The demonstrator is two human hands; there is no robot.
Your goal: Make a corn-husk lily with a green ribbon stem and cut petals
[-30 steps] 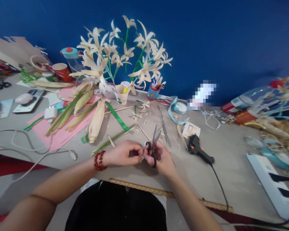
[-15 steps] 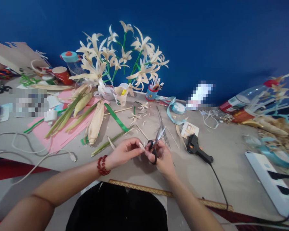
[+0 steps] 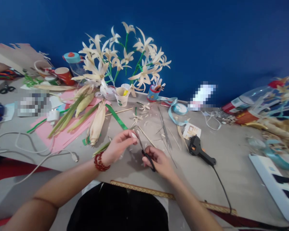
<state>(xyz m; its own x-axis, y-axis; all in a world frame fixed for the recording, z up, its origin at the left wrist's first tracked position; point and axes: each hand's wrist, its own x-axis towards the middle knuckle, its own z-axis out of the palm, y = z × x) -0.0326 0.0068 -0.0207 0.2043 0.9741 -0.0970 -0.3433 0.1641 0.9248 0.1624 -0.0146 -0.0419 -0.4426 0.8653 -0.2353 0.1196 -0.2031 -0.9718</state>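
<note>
A small pale piece of husk (image 3: 134,135) is pinched between the thumb and fingers of my left hand (image 3: 120,145), which has a red bead bracelet at its wrist. My right hand (image 3: 159,160) grips black-handled scissors (image 3: 148,158), their blades pointing away from me beside the left fingertips. Whether the blades touch the husk piece, I cannot tell. Two small husk flowers (image 3: 136,118) and pale scraps lie just beyond my hands. To the right of them are thin wires (image 3: 165,130). A green ribbon (image 3: 117,117) stretches toward my left hand.
Husk flowers (image 3: 144,75) with green stems stand in cups (image 3: 121,100) by the blue wall. Corn husks (image 3: 97,123) lie on pink paper (image 3: 45,128) at left. A black glue gun (image 3: 199,150) with its cord, a blue ribbon roll (image 3: 179,109) and a white power strip (image 3: 273,186) are rightward.
My left hand has moved slightly up and left with the husk piece. The scissors have swung round in my right hand, their blades now pointing toward the left hand.
</note>
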